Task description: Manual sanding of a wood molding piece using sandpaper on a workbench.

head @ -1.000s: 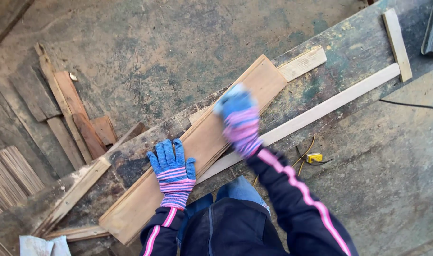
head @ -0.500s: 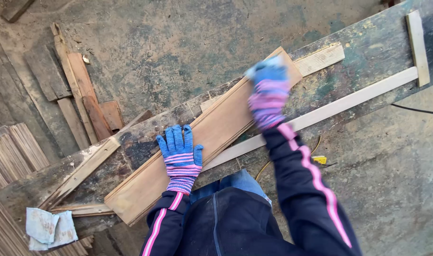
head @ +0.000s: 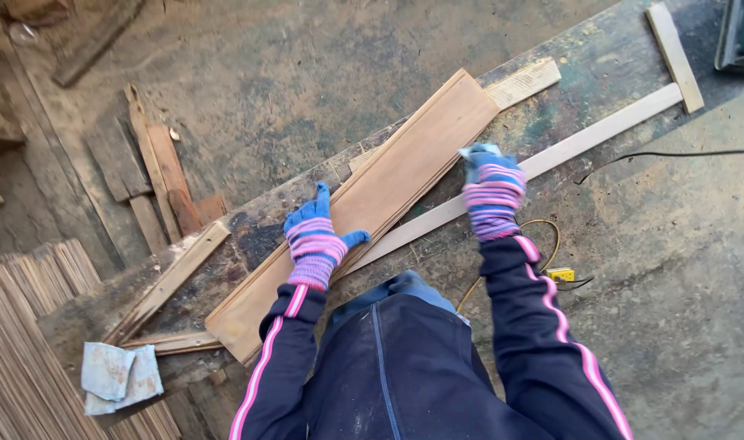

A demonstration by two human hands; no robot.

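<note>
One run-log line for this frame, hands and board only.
left hand: gloved, pressing on brown board | right hand: gloved, at board's near edge, grip unclear | board: flat along workbench, beside pale strip

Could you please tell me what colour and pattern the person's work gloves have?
Blue gloves with pink and purple striped cuffs, seen in the head view.

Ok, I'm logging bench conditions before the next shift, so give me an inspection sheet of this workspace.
Surface: worn, paint-stained bench, dusty.
Job's things: long brown board lies diagonally; pale strip beside it.
Clutter: folded cloth at the bench end; short batten; wood offcuts on the floor.
Hands: gloved left hand on the board; gloved right hand at the board's near edge, grip unclear.
Cables: black cable; yellow cable with plug.
Surroundings: stacked thin slats, dirty floor.
</note>
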